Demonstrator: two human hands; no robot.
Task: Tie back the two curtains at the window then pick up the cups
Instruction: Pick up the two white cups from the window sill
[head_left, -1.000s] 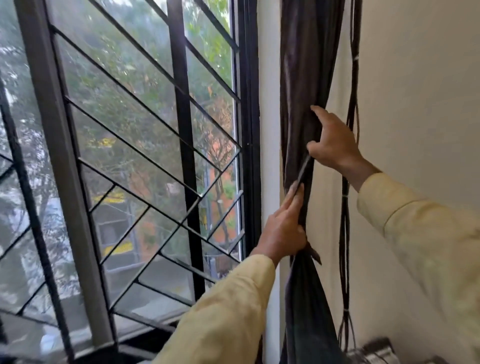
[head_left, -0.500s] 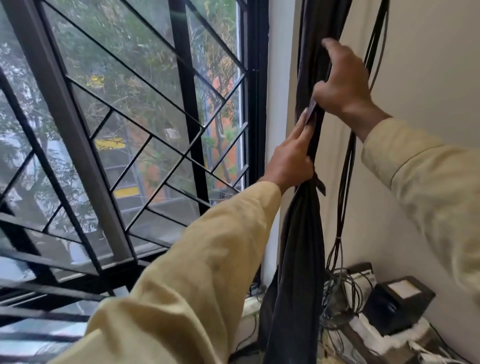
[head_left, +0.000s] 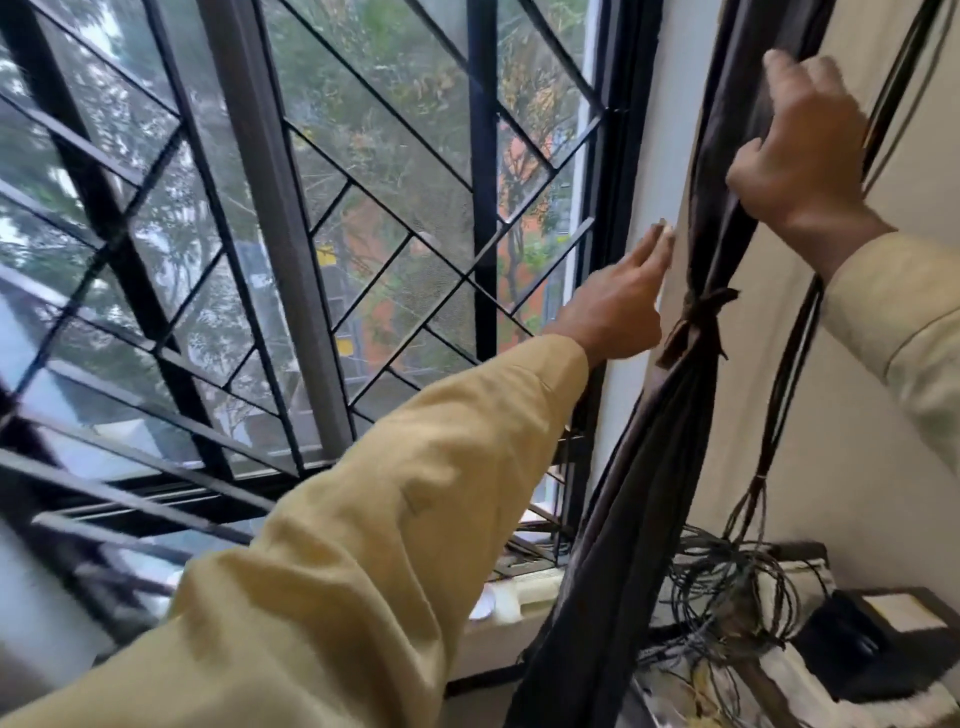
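1. Head view, step in hand: the dark curtain (head_left: 623, 519) hangs gathered beside the window grille (head_left: 483, 208). A tie (head_left: 696, 322) of like cloth is knotted round it. I judge that the tying of this curtain is all but done, with only the folds above the tie left to settle.
2. Next move: neither the other curtain nor the cups are in view. The next step probably calls for letting go here and turning away from the tie, toward the far side of the window.
3. The left hand (head_left: 618, 306) is just left of the tie, at about its height, at the end of an outstretched yellow sleeve. Its fingers (head_left: 657, 244) are straight and together, pointing up, and they hold nothing. Whether the tips touch the cloth I cannot tell.
4. The right hand (head_left: 800, 156) is above and right of the tie, with its back to the camera. Its fingers lie slightly apart along the curtain's right edge and the thumb is toward the fold. The blur hides whether they clamp it.
5. Cables (head_left: 784, 395) hang just right of the tie and could snag a withdrawing sleeve.
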